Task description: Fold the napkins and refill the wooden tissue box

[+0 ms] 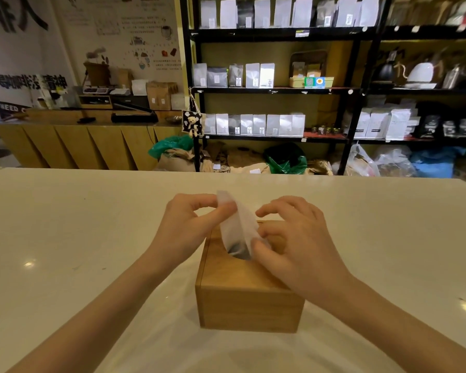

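Note:
A wooden tissue box (246, 297) stands on the white table (65, 238) right in front of me. A white napkin (236, 224) sticks up out of the oval slot in the box's top. My left hand (189, 224) pinches the napkin's upper end between thumb and fingers, above the box's far left corner. My right hand (296, 246) rests over the right side of the box top, its thumb and fingers holding the napkin's lower edge at the slot. The inside of the box is dark and hidden.
The table's far edge (226, 175) runs across the view. Beyond it stand black shelves (355, 90) with white bags and kettles, sacks on the floor, and a wooden counter (86, 141) at the left.

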Demonstrator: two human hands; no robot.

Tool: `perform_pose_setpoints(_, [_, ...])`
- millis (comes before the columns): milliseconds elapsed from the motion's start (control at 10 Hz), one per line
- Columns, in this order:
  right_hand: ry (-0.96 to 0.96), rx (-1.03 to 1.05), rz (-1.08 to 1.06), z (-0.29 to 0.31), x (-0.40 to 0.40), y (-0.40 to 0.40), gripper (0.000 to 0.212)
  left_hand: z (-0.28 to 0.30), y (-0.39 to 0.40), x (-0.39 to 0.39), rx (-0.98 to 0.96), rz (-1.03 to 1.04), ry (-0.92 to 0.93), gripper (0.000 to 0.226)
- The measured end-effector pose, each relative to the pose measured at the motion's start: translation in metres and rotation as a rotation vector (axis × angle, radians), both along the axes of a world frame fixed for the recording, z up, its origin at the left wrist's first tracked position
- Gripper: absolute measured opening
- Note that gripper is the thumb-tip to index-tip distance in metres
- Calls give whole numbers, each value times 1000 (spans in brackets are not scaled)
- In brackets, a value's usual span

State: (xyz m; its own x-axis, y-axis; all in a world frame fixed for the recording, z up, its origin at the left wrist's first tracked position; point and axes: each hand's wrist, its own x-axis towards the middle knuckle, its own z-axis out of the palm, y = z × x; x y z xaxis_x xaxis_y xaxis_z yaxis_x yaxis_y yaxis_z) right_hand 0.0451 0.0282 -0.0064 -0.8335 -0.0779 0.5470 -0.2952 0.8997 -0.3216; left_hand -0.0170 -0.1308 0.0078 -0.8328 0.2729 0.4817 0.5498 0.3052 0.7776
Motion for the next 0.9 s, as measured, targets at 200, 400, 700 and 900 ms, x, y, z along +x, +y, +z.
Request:
perform_pose_setpoints(200, [-134,-557,93,14,-1,21,17,-1,-1,3,161,-94,-126,15])
perform_pose_setpoints(400, [-192,-638,158,8,-1,19,22,0,-2,10,156,-141,-171,19])
perform_pose_setpoints(700, [-312,-831,132,21,-14,23,15,10,-10,1,78,-139,-408,16])
perform_pose_setpoints(900, [-246,-750,43,55,-6,44,33,42,-20,-12,-89,-125,-338,18])
